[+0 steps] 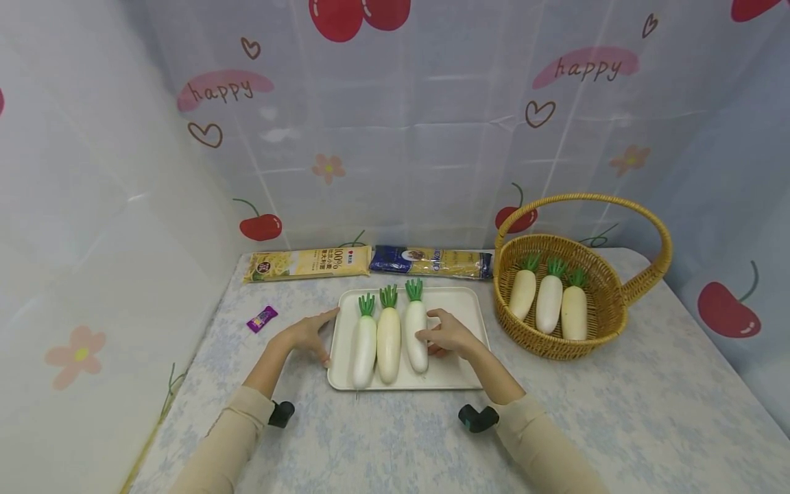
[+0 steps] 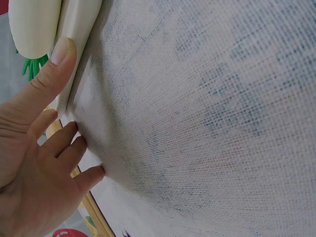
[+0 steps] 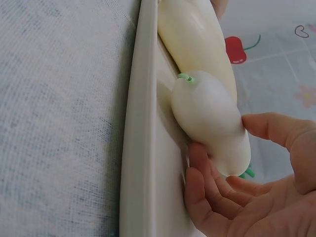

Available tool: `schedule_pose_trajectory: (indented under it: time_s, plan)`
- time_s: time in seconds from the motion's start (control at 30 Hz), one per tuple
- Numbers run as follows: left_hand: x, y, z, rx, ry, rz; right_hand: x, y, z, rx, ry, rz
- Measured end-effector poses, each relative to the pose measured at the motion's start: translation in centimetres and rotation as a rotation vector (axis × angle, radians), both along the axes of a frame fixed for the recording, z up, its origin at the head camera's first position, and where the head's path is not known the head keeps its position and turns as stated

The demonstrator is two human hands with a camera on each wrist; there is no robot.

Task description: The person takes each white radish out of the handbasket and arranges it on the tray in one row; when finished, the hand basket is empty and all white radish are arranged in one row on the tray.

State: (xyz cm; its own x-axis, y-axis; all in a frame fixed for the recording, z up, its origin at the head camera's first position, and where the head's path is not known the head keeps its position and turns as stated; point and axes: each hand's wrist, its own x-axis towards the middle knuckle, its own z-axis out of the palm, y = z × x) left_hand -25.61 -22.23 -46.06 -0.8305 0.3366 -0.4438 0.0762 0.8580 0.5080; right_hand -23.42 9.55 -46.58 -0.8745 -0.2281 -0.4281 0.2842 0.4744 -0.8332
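Note:
Three white radishes with green tops lie side by side on a white tray (image 1: 457, 302). My right hand (image 1: 450, 335) is at the rightmost white radish (image 1: 415, 329). In the right wrist view, the thumb presses one side of that radish and curled fingers (image 3: 200, 190) hold the other. My left hand (image 1: 305, 335) touches the tray's left edge, its thumb on the rim and its fingers loosely bent in the left wrist view. Beside the left rim lie the left white radish (image 1: 364, 350) and the creamier middle radish (image 1: 389, 346).
On the right stands a wicker basket (image 1: 558, 348) with a tall handle, holding three radishes (image 1: 549, 305). A yellow noodle packet (image 1: 308, 263) and a blue pasta packet (image 1: 432, 262) lie along the back. A small purple wrapped sweet (image 1: 262, 319) is left of the tray.

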Motion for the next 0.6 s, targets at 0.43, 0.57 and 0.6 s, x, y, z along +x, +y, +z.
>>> schedule_pose_trajectory:
  time_s: [0.43, 0.57, 0.6]
  plan:
    - [0.0, 0.0, 0.0, 0.002, -0.004, 0.002, 0.1, 1.5, 0.1, 0.017, 0.046, -0.025]
    - [0.0, 0.0, 0.0, 0.005, -0.004, 0.003, 0.2, 2.5, 0.6, 0.025, 0.089, -0.014]
    - [0.0, 0.0, 0.0, 0.005, -0.004, 0.004, 0.3, 2.8, 0.8, 0.016, 0.100, -0.011]
